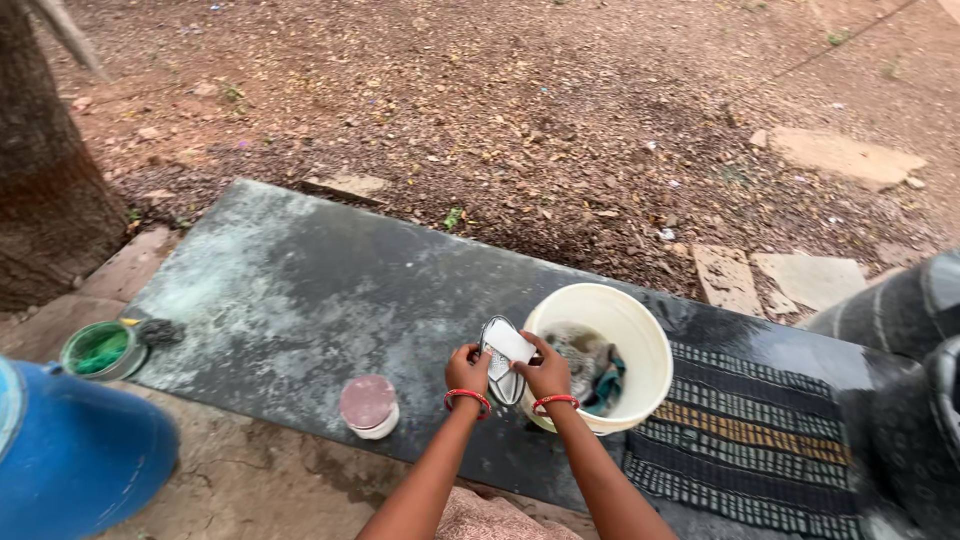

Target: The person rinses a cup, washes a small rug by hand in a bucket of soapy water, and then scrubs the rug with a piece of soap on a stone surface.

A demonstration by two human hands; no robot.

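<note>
Outdoors, on a wet stone bench [300, 290], both hands grasp one sandal [503, 362]: the left hand [467, 369] and right hand [547, 373] hold it upright just beside a white bucket [640, 345] with cloth inside. Nearby lies a striped mat [745, 430].

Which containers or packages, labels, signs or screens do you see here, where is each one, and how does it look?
No labels, signs or screens show; only containers.
White bucket: round, on the dark slab beside the right hand, wet cloth inside.
Small pink-lidded tub: round, white sides, near the slab's front edge, left of the left hand.
Green tub: round, open, at the slab's left corner.
Blue drum: large, bottom left.
</note>
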